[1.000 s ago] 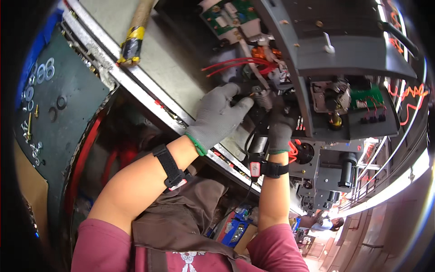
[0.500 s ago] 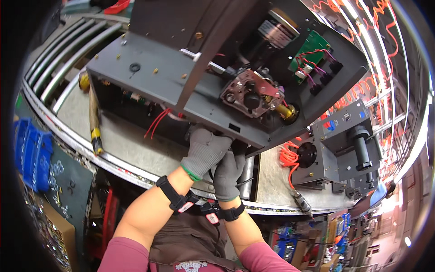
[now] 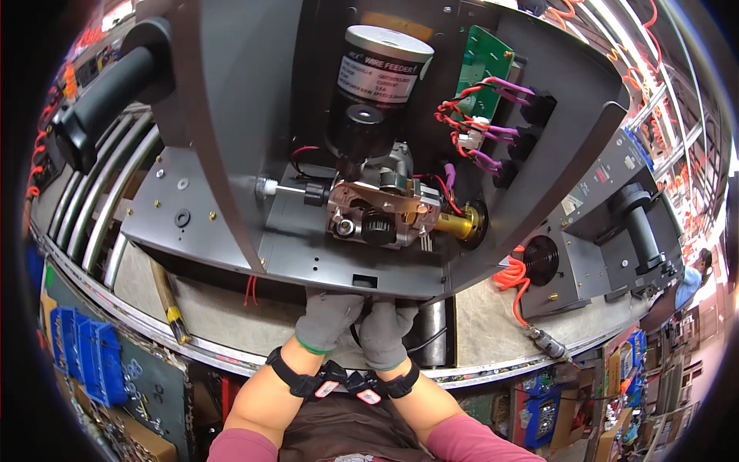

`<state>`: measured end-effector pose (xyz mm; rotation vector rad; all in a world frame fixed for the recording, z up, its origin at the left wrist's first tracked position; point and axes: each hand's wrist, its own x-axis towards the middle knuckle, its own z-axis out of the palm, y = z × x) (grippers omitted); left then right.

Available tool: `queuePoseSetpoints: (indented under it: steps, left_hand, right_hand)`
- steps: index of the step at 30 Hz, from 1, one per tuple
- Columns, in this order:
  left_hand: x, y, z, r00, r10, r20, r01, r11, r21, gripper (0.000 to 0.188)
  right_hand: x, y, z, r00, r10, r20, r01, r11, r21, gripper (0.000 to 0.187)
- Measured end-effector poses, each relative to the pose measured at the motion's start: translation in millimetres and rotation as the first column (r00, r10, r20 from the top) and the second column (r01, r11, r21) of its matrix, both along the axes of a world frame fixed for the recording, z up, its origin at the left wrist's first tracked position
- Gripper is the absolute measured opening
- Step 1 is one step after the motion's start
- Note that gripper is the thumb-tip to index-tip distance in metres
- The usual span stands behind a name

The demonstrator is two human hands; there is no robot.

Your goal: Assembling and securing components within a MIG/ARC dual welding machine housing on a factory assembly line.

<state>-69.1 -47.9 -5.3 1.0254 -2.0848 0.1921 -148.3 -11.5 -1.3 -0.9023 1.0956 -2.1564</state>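
A dark grey metal machine housing (image 3: 300, 266) stands before me with its inner mechanism exposed. Inside it are a black cylindrical motor (image 3: 362, 123) with a silver cap, a metal roller drive unit (image 3: 377, 212) and a brass fitting (image 3: 456, 221). My left hand (image 3: 329, 317), in a grey glove with a green cuff, reaches under the housing's front lower edge. Close beside it, my right hand (image 3: 383, 333), also gloved in grey, reaches under the same edge. The housing hides the fingers of both hands, and whatever they touch. Thin red wires (image 3: 251, 291) hang below the edge, left of my hands.
A roller conveyor (image 3: 100, 185) runs at the left. A yellow-and-black handled tool (image 3: 171, 308) lies on the bench. At right stand a second grey housing (image 3: 589, 254), a coiled orange air hose (image 3: 509, 273) and an air tool (image 3: 548, 343). Blue bins (image 3: 88, 354) sit lower left.
The view has shifted and levelled, so the housing appears straighter and more of its inside shows. Both hands now sit farther under the front edge, with their fingers out of sight.
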Motion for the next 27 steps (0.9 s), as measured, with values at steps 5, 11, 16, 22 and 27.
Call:
queuePoseSetpoints:
  steps: [5, 11, 16, 22, 27]
  left_hand:
    - [3.4, 1.5, -8.3, 0.986, 0.060, 0.157, -0.046, 0.995, -0.087, 0.033]
    - [6.2, -4.3, 1.7, 0.999, 0.026, 0.038, -0.024, 0.998, -0.066, 0.029]
    - [-4.8, -6.6, 10.8, 0.994, 0.101, 0.033, -0.101, 0.995, -0.020, 0.022]
    - [6.2, -8.7, 25.6, 0.997, -0.058, -0.045, 0.070, 0.939, 0.336, 0.027]
    - [19.1, -18.8, 22.1, 0.952, -0.214, -0.220, 0.281, 0.895, 0.346, 0.024]
  right_hand:
    - [-0.8, 2.2, -8.4, 0.999, -0.017, -0.027, 0.018, 0.999, 0.041, 0.021]
    - [-1.1, 11.0, 30.1, 0.937, -0.016, -0.348, 0.010, 1.000, -0.020, 0.017]
    - [-10.0, 8.2, 9.5, 0.979, 0.047, -0.201, -0.016, 0.989, 0.149, 0.012]
    - [0.0, 6.8, 36.6, 0.998, 0.040, -0.043, -0.032, 0.985, 0.167, 0.016]
    - [4.2, 6.6, 39.6, 0.979, -0.075, -0.187, 0.109, 0.978, 0.178, 0.026]
